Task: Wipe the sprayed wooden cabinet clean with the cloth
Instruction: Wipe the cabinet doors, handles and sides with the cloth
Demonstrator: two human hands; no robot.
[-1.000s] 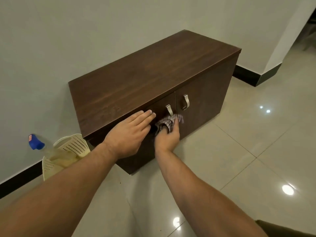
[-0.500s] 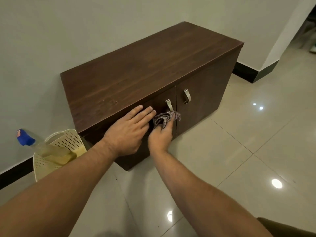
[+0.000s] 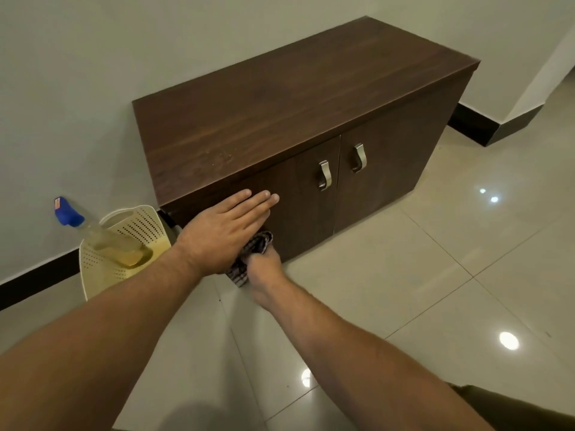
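The left hand (image 3: 224, 234) is lying flat, fingers straight, on the front edge of the cabinet (image 3: 311, 98), holding nothing. It is likely steadying the person, who is reaching down. The right hand (image 3: 266, 272) is curling round the cloth (image 3: 256, 244) and pressing it low on the left door (image 3: 311, 206) to wipe the bottom part. The bottle (image 3: 115, 244) is resting in the basket (image 3: 105, 275) beside the cabinet, out of the way.

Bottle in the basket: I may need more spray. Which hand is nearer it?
Left. The left hand lies flat on the cabinet front, right of the bottle; the right hand, holding the cloth, is farther right.
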